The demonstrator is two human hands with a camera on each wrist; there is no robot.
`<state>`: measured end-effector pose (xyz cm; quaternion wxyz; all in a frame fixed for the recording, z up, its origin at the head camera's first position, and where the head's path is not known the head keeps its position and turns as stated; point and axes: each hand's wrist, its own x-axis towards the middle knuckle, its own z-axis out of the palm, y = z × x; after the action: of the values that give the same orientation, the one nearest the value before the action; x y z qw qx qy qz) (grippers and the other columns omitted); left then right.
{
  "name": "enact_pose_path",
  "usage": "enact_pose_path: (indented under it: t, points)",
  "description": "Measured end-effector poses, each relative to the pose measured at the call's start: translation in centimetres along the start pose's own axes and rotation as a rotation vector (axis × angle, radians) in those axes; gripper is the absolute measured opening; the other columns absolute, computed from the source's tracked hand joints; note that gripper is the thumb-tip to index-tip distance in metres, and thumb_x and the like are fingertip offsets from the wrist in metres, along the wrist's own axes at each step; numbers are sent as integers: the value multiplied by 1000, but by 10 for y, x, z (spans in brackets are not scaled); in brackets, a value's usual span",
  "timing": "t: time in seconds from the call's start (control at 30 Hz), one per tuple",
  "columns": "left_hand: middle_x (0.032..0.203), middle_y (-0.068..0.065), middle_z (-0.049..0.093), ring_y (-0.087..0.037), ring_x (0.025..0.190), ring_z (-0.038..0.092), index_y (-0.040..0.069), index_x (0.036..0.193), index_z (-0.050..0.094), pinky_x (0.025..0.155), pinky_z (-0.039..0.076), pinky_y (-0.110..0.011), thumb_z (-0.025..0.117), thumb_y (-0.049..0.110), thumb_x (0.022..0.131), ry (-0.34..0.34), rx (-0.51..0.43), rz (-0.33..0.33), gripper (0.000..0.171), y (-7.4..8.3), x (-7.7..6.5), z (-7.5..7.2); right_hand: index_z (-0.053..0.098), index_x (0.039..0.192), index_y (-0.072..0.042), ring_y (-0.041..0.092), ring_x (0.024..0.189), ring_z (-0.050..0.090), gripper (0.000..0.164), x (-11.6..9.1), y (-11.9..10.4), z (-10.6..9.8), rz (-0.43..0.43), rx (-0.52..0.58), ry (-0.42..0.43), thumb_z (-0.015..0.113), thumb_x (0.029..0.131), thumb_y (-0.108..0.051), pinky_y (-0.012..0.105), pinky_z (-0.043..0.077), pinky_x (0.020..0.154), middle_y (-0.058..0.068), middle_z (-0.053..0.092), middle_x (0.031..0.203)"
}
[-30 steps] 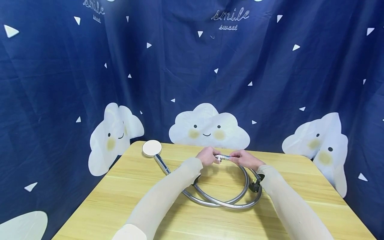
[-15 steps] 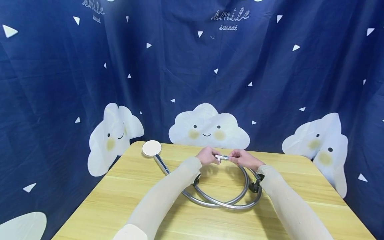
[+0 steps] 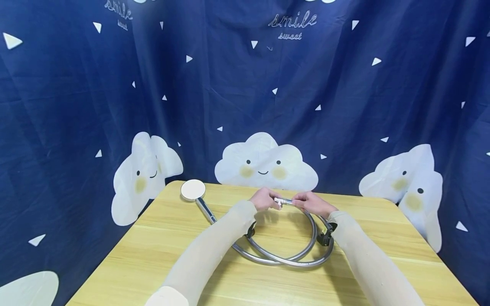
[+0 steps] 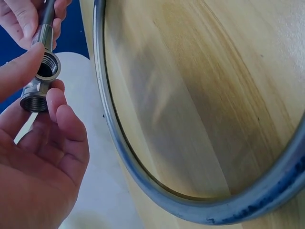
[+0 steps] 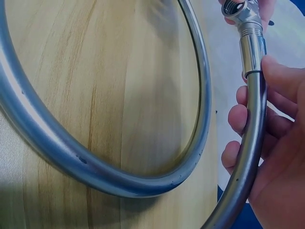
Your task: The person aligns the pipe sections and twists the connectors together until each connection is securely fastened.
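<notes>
Above the far middle of the table, my left hand (image 3: 264,199) holds a chrome tee fitting (image 4: 38,88) between thumb and fingers. Two threaded openings of the fitting face the left wrist camera. My right hand (image 3: 313,203) grips the end of a grey metal shower hose (image 5: 255,109), fingers wrapped round it, thumb by the chrome end nut (image 5: 251,55). That nut sits in line on the fitting's threaded end, and a short band of thread shows between them. From there the hose loops over the table toward a shower head (image 3: 193,189) at the far left.
The wooden table (image 3: 153,255) carries the crossing hose loops (image 3: 302,263) below my wrists. Behind it hangs a dark blue curtain (image 3: 237,85) with cloud prints. Black wrist gear (image 3: 324,239) at my right wrist is close to the hose.
The head view has shifted very slightly. Both hands stay at the fitting and hose end, with only tiny finger movement at the right hand.
</notes>
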<state>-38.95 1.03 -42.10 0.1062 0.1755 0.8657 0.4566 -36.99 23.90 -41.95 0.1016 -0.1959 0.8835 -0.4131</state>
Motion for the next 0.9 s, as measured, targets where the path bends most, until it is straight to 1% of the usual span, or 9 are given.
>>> enact_pose_path:
  t: [0.1,0.17,0.3,0.37,0.43,0.5,0.67,0.77,0.9]
  points:
    - [78,4,68,-8,55,44,13,106,79,48,36,-21,85,6,77,-2,-12,-8,31,0,0,0,66,112,6,12,53,37,29,0,0,0,8,-17,1,51,106,-19,25,33,55,8,48,66]
    - [77,3,68,-8,53,42,13,105,79,46,35,-21,84,5,76,0,-20,-9,30,0,0,0,67,111,5,13,54,38,30,0,-1,0,10,-21,-1,53,106,-21,25,33,55,8,48,67]
    - [76,3,67,-8,52,41,13,105,79,46,34,-21,84,4,77,2,-30,-16,30,1,1,-1,66,109,0,22,66,48,25,0,-4,1,12,0,16,61,101,-22,30,39,60,5,51,74]
    - [77,3,67,-8,53,42,13,106,79,46,35,-21,83,4,78,4,-28,-14,30,1,0,-1,63,109,-1,25,73,51,21,0,-3,2,13,14,31,63,99,-20,33,41,63,4,54,80]
    - [78,3,67,-8,55,43,14,107,78,47,36,-20,83,5,78,5,-26,-11,31,1,1,-1,61,107,-2,26,75,53,18,0,-3,3,8,33,50,65,98,-17,35,43,65,6,56,84]
    - [79,3,68,-8,56,43,14,107,78,47,36,-20,83,5,78,2,-21,-8,31,1,1,-1,61,106,-1,25,74,53,17,1,-1,3,-9,41,56,65,97,-15,35,44,65,8,58,85]
    - [79,2,68,-9,55,42,14,108,78,46,35,-21,82,5,80,-8,-30,-9,30,0,0,0,64,104,0,23,69,51,16,1,1,2,-30,25,39,62,100,-15,30,41,61,11,57,81]
    - [80,2,68,-9,55,42,13,107,78,46,35,-21,81,5,80,-11,-43,-9,29,0,0,0,67,101,0,20,63,47,20,-1,0,0,-20,-5,26,58,103,-18,27,37,58,9,52,73]
    - [80,2,69,-9,54,41,13,106,78,46,34,-21,82,4,79,-12,-47,-8,28,1,1,0,69,96,-1,12,53,37,27,-1,0,-1,-14,-33,12,53,106,-21,25,32,54,4,45,63]
